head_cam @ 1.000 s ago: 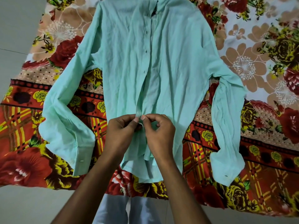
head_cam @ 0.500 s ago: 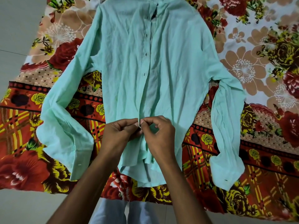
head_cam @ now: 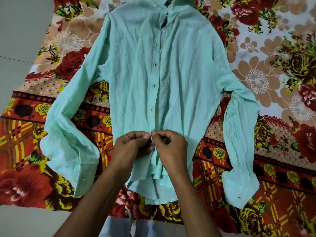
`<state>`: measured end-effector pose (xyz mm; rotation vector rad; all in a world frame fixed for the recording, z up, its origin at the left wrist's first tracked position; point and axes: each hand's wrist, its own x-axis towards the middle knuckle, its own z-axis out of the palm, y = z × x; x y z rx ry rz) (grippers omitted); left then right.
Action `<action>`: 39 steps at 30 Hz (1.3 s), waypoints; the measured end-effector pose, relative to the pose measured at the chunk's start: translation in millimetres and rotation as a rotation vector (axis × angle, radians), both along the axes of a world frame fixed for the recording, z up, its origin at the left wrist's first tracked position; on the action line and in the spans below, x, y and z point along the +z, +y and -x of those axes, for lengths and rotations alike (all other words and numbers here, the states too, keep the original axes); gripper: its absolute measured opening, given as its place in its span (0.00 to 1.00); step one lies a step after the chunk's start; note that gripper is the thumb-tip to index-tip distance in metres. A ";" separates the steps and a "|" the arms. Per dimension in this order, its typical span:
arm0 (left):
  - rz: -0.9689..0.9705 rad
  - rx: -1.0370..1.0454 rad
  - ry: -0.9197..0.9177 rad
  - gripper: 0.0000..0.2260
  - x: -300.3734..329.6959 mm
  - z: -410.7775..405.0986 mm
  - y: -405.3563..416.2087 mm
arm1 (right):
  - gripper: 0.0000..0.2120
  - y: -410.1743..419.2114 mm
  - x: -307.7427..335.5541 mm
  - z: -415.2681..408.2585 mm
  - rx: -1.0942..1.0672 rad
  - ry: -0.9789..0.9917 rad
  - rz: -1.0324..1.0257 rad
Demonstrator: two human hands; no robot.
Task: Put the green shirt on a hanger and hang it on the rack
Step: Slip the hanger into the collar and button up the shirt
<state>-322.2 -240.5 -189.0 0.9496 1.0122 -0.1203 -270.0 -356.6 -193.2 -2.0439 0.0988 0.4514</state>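
Pinching the front placket of the green shirt (head_cam: 130, 79) at 6 o'clock, the left hand (head_cam: 130, 147) and right hand (head_cam: 172, 147) are kept there as before; the shirt is left spread on the floral sheet (head_cam: 273, 65), unhung.

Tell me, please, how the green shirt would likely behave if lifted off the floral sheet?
The green shirt is probably floppy: it lies wrinkled, sleeves bent. It seems thin, so likely light. Where both hands pinch its placket, it would likely bunch and drape.
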 end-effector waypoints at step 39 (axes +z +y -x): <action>-0.395 -0.100 0.120 0.06 -27.1 -69.9 36.3 | 0.07 21.8 -25.5 -60.4 0.141 -0.266 0.338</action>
